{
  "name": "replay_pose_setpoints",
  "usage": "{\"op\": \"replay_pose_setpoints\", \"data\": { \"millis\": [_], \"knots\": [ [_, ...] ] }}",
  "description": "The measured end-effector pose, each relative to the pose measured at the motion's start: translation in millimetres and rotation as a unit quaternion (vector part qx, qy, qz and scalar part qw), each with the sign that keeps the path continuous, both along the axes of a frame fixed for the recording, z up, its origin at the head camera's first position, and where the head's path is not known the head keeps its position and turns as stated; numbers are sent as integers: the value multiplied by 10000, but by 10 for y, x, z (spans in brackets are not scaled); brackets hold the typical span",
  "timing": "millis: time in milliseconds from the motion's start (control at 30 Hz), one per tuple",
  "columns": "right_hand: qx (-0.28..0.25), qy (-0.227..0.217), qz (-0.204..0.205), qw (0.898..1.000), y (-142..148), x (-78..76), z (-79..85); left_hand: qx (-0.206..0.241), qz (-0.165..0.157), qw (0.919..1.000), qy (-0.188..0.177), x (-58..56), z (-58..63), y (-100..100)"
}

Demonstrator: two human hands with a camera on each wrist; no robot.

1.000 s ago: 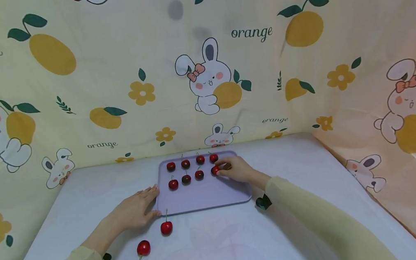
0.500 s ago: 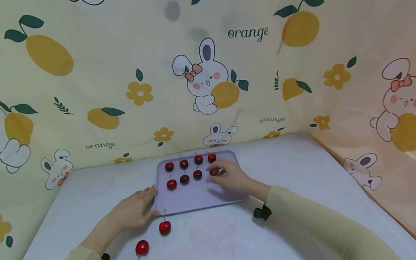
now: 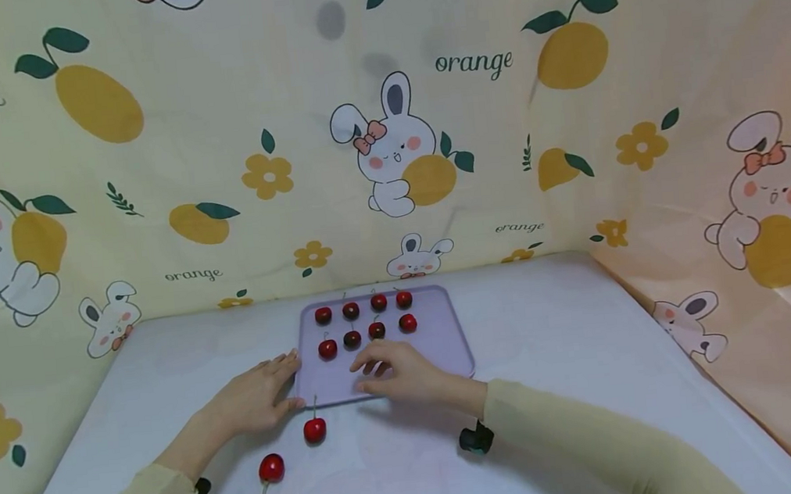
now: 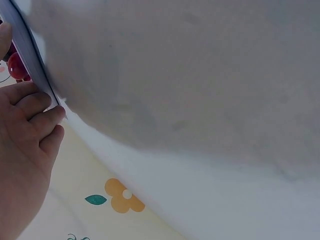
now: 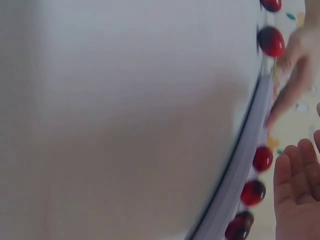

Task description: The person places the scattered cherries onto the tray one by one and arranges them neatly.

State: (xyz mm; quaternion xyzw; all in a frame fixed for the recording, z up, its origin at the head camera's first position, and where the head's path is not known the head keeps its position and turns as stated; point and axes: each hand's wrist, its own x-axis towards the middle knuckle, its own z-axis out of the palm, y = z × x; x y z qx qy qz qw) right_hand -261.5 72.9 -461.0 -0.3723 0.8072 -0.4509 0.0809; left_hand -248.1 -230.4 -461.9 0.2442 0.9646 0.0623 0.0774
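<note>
A lilac tray (image 3: 440, 353) bears two rows of dark red cherries, several in each. At the right end of the nearer row sits one cherry (image 3: 408, 323) with no hand on it. My left hand (image 3: 256, 396) lies along the tray's left edge with its fingers extended, touching the rim. Over the front part of the tray is my right hand (image 3: 402, 372), fingers loosely bent and thumb apart, with nothing seen between them. On the white tabletop before the tray are two more cherries: one stem-up (image 3: 315, 430), close to the left thumb, and one (image 3: 271, 468) with its stem toward me.
A pale cloth backdrop (image 3: 311, 89) printed with rabbits and oranges rises behind the white tabletop (image 3: 535, 305) and along its sides. Dark straps (image 3: 477, 437) show at the wrists.
My right hand has let go of the cherry at the right end of the nearer row and moved left and toward me. The left hand stays at the tray's edge.
</note>
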Motion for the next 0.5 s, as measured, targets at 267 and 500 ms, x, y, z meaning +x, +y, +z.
{"op": "replay_pose_setpoints", "data": {
  "millis": [267, 500],
  "knots": [
    [175, -13, 337, 9993, -272, 181, -28, 21, 31, 10000, -28, 3, 17, 0],
    [508, 309, 422, 9973, -457, 266, -55, 87, -16, 10000, 8, 10, 32, -8]
  ]
}}
